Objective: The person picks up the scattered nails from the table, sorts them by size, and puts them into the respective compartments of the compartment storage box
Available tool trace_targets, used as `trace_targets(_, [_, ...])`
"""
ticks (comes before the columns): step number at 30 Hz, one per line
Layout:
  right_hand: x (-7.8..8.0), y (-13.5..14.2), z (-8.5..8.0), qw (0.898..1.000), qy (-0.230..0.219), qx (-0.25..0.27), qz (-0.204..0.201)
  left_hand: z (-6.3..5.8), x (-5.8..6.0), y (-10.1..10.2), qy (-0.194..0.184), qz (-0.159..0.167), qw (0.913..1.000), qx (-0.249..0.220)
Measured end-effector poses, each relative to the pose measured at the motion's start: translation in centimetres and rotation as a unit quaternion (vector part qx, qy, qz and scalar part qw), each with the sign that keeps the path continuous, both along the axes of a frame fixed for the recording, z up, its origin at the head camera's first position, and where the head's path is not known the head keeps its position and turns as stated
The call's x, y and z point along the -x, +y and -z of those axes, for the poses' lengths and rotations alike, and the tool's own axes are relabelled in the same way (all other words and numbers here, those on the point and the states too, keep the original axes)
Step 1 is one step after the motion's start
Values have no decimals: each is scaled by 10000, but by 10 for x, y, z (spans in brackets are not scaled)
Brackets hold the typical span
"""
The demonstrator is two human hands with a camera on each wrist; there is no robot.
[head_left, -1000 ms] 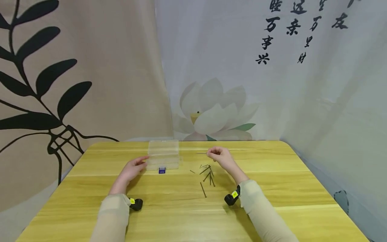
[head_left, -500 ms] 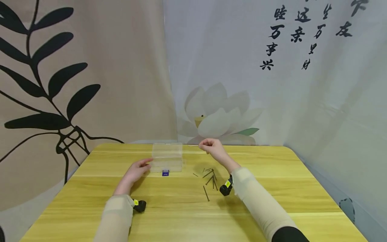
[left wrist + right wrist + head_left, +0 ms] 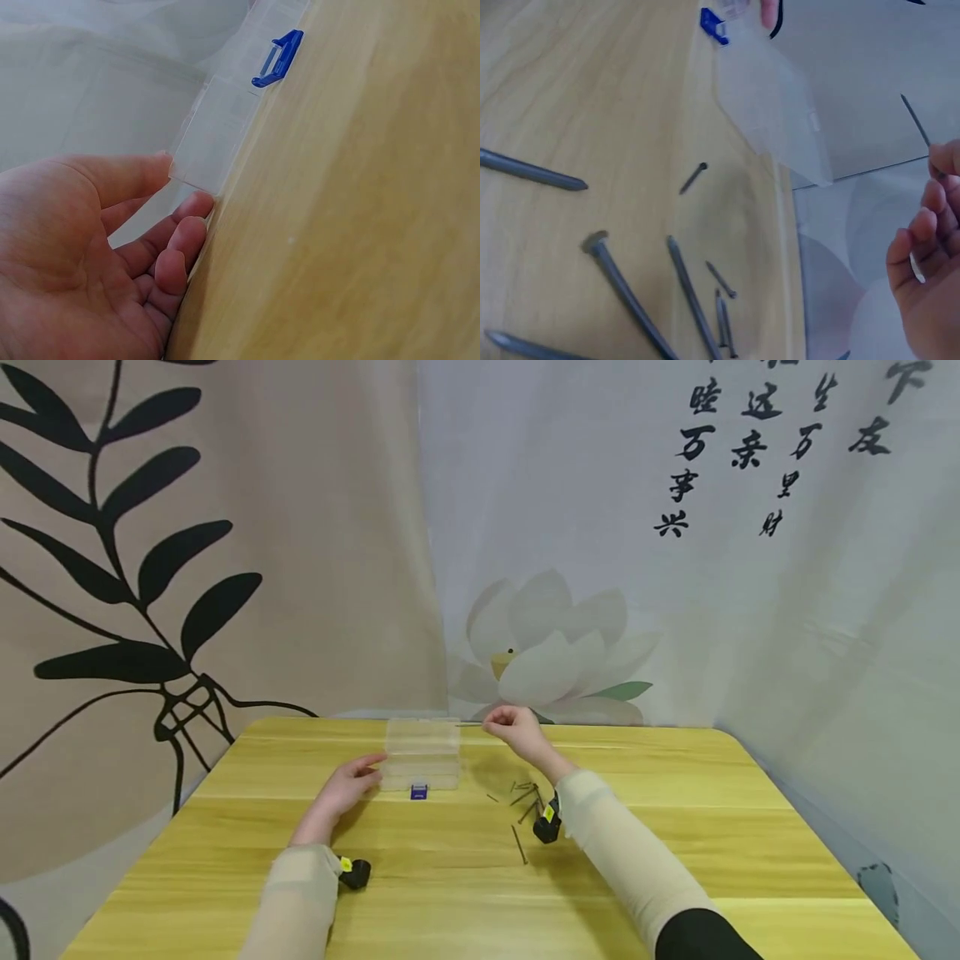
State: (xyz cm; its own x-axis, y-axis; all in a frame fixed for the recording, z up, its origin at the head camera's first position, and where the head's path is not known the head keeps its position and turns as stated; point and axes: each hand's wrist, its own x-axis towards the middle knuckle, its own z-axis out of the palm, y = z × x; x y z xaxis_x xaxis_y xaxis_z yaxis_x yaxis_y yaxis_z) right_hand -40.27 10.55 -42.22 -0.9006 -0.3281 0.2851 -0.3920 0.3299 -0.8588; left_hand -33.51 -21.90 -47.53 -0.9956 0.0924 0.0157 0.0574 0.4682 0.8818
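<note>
A clear plastic box (image 3: 442, 782) stands near the table's far edge with its lid (image 3: 422, 737) raised at the back and a blue latch (image 3: 418, 792) at its front. My left hand (image 3: 351, 783) holds the box's left end, thumb and fingertips against its corner in the left wrist view. My right hand (image 3: 516, 730) is raised to the right of the lid. Between thumb and finger it pinches a thin nail (image 3: 916, 120), whose tip points left toward the box. What lies inside the box is too faint to tell.
Several loose nails (image 3: 630, 296) of different sizes lie on the wooden table (image 3: 427, 893), right of the box. One small nail (image 3: 694, 178) lies apart, closer to the box. My right sleeve partly covers the pile. A printed curtain (image 3: 337, 568) hangs behind the table.
My right hand has lifted the nail from above the pile and carried it left to the box's lid. My left hand keeps its place on the box. The head view has shifted slightly.
</note>
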Motion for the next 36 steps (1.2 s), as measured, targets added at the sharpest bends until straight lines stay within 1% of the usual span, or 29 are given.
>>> trace_targets(4, [4, -4, 7, 9998, 87, -37, 179, 1, 1, 0, 58, -8, 10000, 42])
trace_targets(7, [7, -8, 13, 9999, 68, -46, 115, 1, 2, 0, 71, -13, 9999, 69])
trace_targets(8, [3, -9, 10, 9999, 36, -101, 57, 1, 1, 1, 62, -15, 10000, 65])
trace_targets(9, [3, -11, 12, 9999, 11, -145, 37, 1, 1, 1, 50, -19, 10000, 65])
trace_targets(14, [1, -21, 17, 9991, -115, -394, 110, 1, 2, 1, 0, -27, 10000, 78])
trace_targets(15, [5, -23, 23, 9990, -131, -396, 156, 1, 2, 2, -10, -45, 10000, 78])
trace_targets(19, [5, -30, 24, 9989, -195, -419, 121, -1, 0, 3, -39, -96, 9999, 74])
trace_targets(24, [5, -35, 27, 9988, -127, -469, 73, -1, -1, 4, -82, -130, 9999, 12])
trace_targets(30, [6, -40, 28, 9989, -91, -462, 15, 1, 1, 2, -68, -126, 9999, 8])
trace_targets(36, [4, -45, 27, 9988, -82, -469, 59, 3, 3, 0, -72, -69, 9999, -27])
